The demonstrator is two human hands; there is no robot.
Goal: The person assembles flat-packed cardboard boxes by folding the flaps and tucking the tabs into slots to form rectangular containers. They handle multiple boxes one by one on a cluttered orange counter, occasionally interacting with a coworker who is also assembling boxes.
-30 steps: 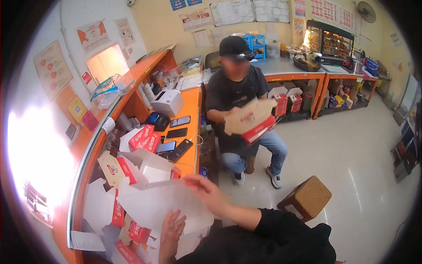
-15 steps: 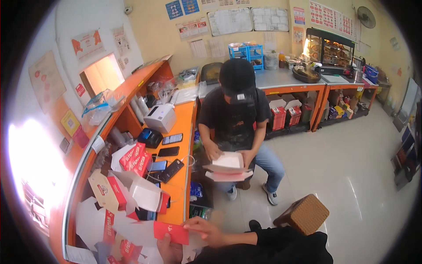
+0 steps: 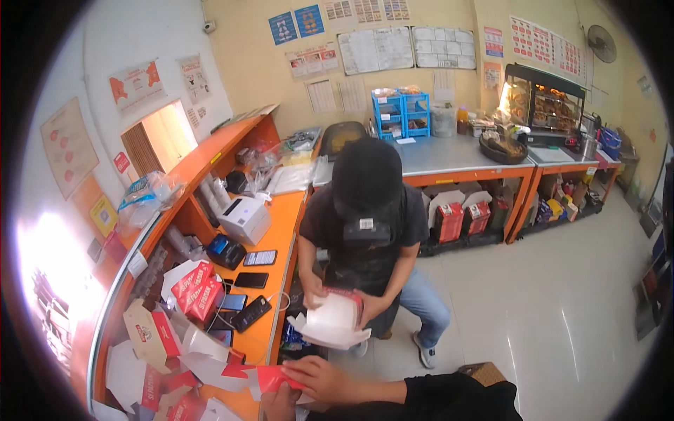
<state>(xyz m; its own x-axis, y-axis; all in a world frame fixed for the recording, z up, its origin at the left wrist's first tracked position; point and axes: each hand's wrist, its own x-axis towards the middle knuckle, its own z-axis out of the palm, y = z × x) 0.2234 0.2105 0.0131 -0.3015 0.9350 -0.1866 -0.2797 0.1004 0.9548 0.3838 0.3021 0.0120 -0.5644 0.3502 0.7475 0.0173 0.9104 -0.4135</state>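
Note:
Low in the view, a partly folded red and white cardboard food box (image 3: 274, 379) is between my two hands. My left hand (image 3: 280, 401) grips its lower edge with the thumb on the red face. My right hand (image 3: 316, 377) comes in from the right in a black sleeve, its fingers closed over the box's right side. Part of the box is hidden under the fingers. Beside it on the left lie several unfolded red and white boxes (image 3: 151, 382).
A seated co-worker in a black cap (image 3: 366, 175) handles an open box (image 3: 335, 316) across from me. Phones (image 3: 251, 313), a white printer (image 3: 245, 219) and folded red boxes (image 3: 199, 291) stand on the orange counter (image 3: 277, 242). A woven stool (image 3: 486, 375) stands at the right.
My right hand has moved left onto the box, its fingers now pressed over it. The box's flaps have bent. The co-worker has leaned forward and tilted their box. My view has shifted.

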